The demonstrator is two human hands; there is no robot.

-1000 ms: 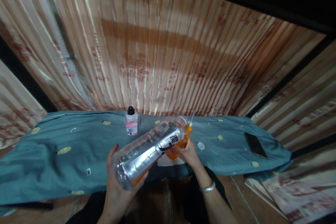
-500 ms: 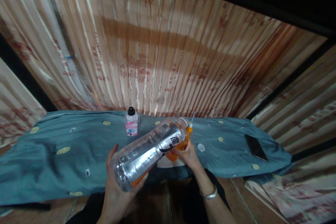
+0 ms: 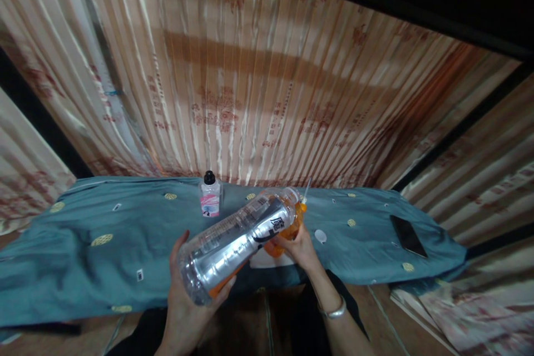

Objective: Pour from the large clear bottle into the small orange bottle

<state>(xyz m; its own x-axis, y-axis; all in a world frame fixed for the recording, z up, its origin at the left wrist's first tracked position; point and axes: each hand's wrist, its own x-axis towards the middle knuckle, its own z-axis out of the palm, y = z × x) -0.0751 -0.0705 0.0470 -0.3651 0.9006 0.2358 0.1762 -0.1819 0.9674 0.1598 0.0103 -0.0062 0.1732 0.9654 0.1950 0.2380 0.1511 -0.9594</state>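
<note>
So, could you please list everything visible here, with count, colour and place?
large drink bottle: 1, clear with silver label and orange liquid, tilted, mouth toward far right
small orange container: 1, orange, under the bottle's mouth
small bottle: 1, clear, black cap, pink label, upright at far edge
phone: 1, black, flat at right
tablecloth: 1, teal with gold motifs
curtain: beige-brown, pleated, behind
bracelet: 1, silver, right wrist
left hand: grip on bottle base
right hand: grip on the orange container

A small clear plastic bottle with a black cap (image 3: 209, 196) is stood on the teal cloth-covered table (image 3: 83, 233), toward its rear edge; a flat black phone (image 3: 408, 236) is laid far to the right of that bottle; a pleated curtain (image 3: 250, 94) is hung behind the table.
</note>
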